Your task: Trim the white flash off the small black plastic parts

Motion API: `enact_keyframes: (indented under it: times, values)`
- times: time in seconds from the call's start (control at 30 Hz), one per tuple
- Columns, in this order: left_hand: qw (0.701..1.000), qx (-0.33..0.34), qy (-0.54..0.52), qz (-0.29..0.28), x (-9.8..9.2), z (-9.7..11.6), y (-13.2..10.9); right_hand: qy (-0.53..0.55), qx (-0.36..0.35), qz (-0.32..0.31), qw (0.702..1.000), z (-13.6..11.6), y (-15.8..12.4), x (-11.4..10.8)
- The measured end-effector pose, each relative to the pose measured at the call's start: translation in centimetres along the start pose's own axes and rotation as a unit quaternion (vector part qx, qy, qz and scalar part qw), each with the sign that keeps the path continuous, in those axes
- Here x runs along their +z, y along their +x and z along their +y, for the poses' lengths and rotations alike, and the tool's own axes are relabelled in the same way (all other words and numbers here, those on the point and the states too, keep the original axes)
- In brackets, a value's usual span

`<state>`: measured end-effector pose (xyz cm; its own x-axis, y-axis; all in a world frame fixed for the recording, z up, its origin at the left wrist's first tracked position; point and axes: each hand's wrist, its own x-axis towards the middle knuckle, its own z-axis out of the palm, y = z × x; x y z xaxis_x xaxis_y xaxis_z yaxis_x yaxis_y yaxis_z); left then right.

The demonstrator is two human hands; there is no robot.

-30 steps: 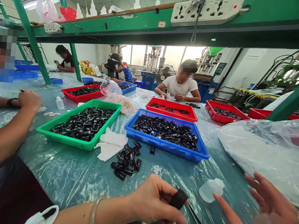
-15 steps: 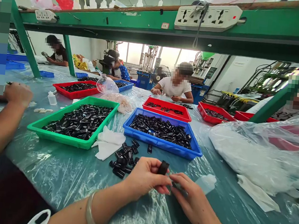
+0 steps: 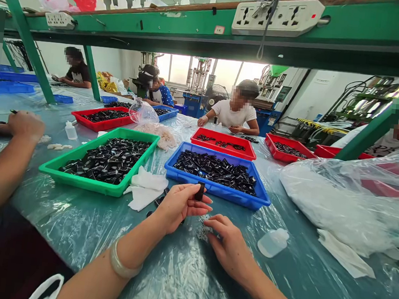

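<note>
My left hand pinches a small black plastic part between thumb and fingers, just in front of the blue tray. Many similar black parts fill that tray. Below and to the right, my right hand holds nothing that I can see. Its thumb and fingers are apart, with the fingertips at a small heap of tiny clear pieces on the plastic-covered table. Loose black parts lie partly hidden behind my left hand. A translucent squeeze bottle lies to the right of my right hand.
A green tray of black parts and a crumpled white cloth are at left. Clear plastic bags cover the right side. A co-worker's arm reaches in from the left. Overhead runs a green shelf beam.
My left hand has moved up and left with the black part. My right hand has parted from it and dropped left to the tiny clear pieces, uncovering the squeeze bottle.
</note>
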<state>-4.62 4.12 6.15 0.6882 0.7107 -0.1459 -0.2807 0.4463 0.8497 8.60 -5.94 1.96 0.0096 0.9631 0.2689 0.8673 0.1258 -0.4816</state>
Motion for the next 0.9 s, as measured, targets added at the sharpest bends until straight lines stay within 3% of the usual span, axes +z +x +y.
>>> enact_keyframes:
  times: [0.4,0.73,0.9]
  values:
    - [1.000,-0.004,-0.015,0.017,-0.4,0.4,0.3,-0.064,-0.006,-0.039,0.997,-1.4,3.2,3.8]
    - [0.999,0.015,-0.003,0.034,-0.6,1.1,0.3,-0.021,-0.009,-0.012,1.000,0.6,2.2,0.8]
    - [0.999,0.010,0.014,0.029,-0.7,0.7,0.4,0.002,-0.012,0.019,1.000,1.7,1.3,0.3]
